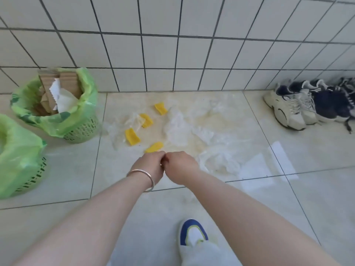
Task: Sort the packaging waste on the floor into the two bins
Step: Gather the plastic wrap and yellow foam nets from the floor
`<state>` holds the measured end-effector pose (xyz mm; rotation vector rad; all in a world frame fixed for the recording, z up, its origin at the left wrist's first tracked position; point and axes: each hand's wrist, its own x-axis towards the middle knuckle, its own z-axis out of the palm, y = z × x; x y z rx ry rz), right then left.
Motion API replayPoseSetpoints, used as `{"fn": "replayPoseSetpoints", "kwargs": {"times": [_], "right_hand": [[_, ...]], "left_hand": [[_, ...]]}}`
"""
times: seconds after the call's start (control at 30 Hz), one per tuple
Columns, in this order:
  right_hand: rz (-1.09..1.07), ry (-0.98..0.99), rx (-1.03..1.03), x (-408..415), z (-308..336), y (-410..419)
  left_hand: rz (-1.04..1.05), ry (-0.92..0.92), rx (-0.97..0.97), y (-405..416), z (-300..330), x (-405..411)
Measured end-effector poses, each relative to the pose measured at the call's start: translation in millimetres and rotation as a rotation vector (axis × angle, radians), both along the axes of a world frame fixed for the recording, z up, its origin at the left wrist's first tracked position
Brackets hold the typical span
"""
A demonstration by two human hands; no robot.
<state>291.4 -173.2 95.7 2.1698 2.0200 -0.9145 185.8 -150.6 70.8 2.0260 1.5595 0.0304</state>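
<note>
The pale tiled floor (249, 198) fills the lower view, meeting a white tiled wall (172, 45) at twelve o'clock. At ten o'clock stands a green basket bin (80, 129) lined with a green bag, loaded with cardboard pieces (67, 81) and white paper (61, 96). A second green-lined bin (19, 156) sits at nine o'clock, just beside the first; its contents cannot be seen. At two o'clock several sneakers (299, 108) lie against the wall. Clear plastic wrapping (192, 127) is spread over the floor at the centre, with four yellow pieces (132, 136) scattered among it towards eleven o'clock of the hands. The left hand (151, 166), wearing a bracelet (144, 179) at the wrist, and the right hand (180, 166) meet knuckle to knuckle above the floor, both with fingers curled under; whether they hold anything cannot be told. A blue-and-white shoe (193, 233) shows at six o'clock.
</note>
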Motion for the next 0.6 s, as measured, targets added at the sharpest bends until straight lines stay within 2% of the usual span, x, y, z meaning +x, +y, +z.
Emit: {"fn": "replayPoseSetpoints", "kwargs": {"times": [0.1, 0.27, 0.43, 0.53, 0.6], "right_hand": [[0.023, 0.006, -0.096, 34.4, -32.4, -17.7], [-0.166, -0.097, -0.312, 99.4, -77.0, -37.3], [-0.382, -0.071, -0.306, 129.9, -103.4, -43.2], [-0.480, -0.122, -0.312, 137.4, -118.1, -50.1], [-0.625, -0.120, -0.349, 140.5, -129.2, -54.9]], "left_hand": [[0.029, -0.042, -0.070, -5.9, -27.1, 5.2], [0.087, -0.023, -0.161, -6.7, -62.7, 1.9], [0.042, 0.003, -0.216, -11.3, -84.6, 24.1], [-0.023, 0.084, -0.346, -19.5, -99.7, 41.1], [0.045, 0.119, -0.479, -24.7, -106.3, 52.6]]}}
